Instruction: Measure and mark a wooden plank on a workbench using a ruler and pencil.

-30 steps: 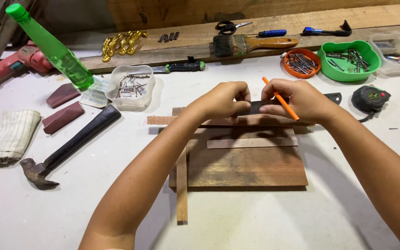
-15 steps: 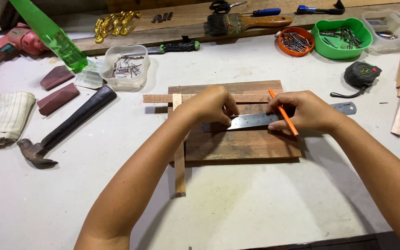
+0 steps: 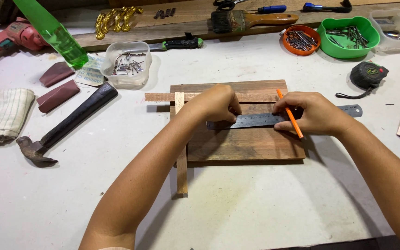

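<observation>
Left hand (image 3: 216,104) pressing flat steel ruler (image 3: 255,120) onto grainy brown board (image 3: 246,146); right hand (image 3: 313,113) pinching slim orange pencil (image 3: 290,115), fingertips resting on ruler.

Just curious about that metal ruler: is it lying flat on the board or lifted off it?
Flat. The ruler lies across the board, both hands pressing it down.

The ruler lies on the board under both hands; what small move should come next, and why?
Probably bring the pencil tip down to the ruler edge. The left hand pins the ruler flat on the board, and the right hand holds the pencil beside it.
</observation>
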